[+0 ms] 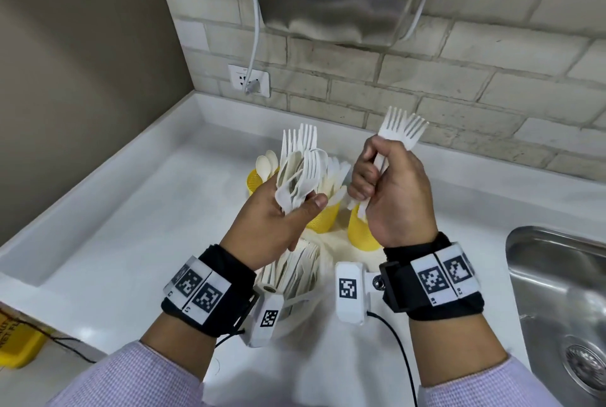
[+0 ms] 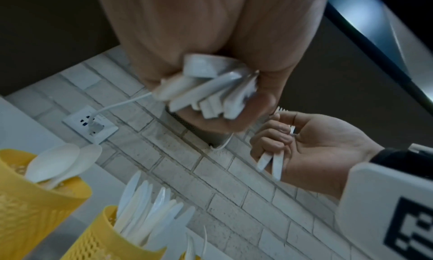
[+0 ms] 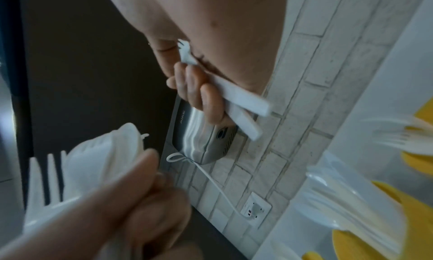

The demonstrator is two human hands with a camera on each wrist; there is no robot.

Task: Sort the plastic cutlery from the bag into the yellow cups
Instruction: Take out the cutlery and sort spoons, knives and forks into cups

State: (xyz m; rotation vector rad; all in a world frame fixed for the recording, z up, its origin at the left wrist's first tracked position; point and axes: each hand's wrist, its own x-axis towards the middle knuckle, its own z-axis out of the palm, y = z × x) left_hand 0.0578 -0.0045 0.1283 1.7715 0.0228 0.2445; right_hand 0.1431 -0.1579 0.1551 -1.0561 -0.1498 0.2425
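Two forks [image 1: 398, 134] clamped in right hand [image 1: 390, 190]; left hand [image 1: 275, 213] grips mixed cutlery [image 1: 300, 173] above yellow cups [image 1: 323, 216].

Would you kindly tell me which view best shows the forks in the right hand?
The head view: the forks show tines and handles above the right hand. The wrist views show only their handles clearly.

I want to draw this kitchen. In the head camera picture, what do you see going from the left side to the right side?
Yellow plastic sign → white wall socket → left hand holding a bunch of white plastic cutlery → right hand holding white plastic forks → shiny steel sink.
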